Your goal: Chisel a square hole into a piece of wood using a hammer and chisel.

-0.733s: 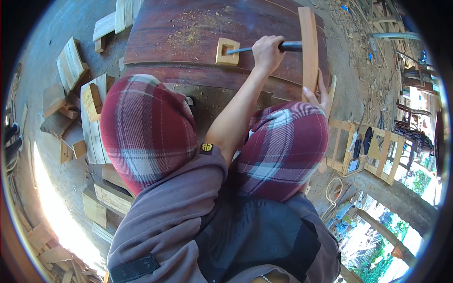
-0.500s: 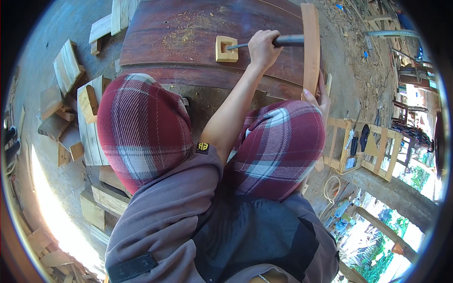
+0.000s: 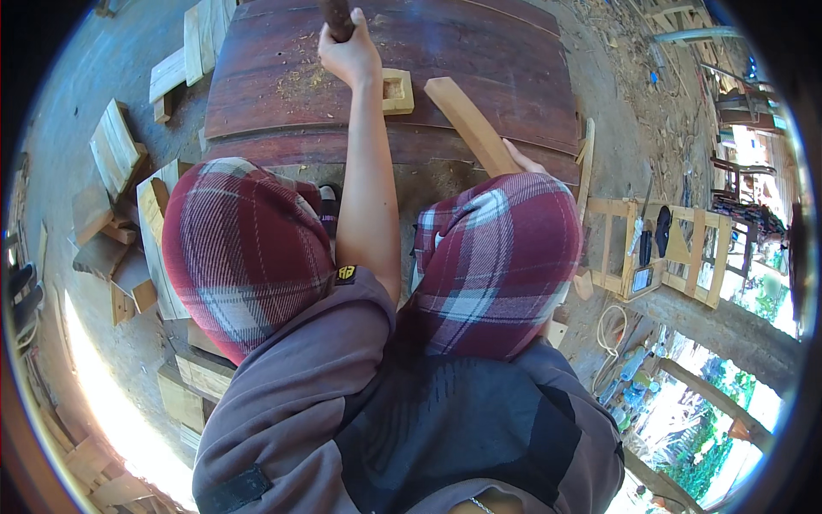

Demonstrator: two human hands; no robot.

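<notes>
My left hand (image 3: 353, 58) is closed around the brown handle of a chisel (image 3: 336, 19), raised over the dark red wooden table beside a small block. The chisel's blade does not show here. That pale wooden block (image 3: 397, 99) has a rectangular recess cut into its top. Beyond my right knee, my right hand (image 3: 526, 159) grips a long, flat wooden bar (image 3: 473, 127), partly hidden by the knee. The bar slants up and left, its far end apart from the block.
Wood shavings (image 3: 300, 86) are scattered over the dark red table (image 3: 488, 51). Stacked wooden pieces (image 3: 116, 141) lie on the ground at left. At right stands a wooden frame (image 3: 659, 257) with tools and a phone on it. A coiled cord (image 3: 610, 330) lies nearby.
My left hand has moved left with the chisel, out of the block's recess, and the handle now points away from me. The wooden bar has swung down and left, away from the handle.
</notes>
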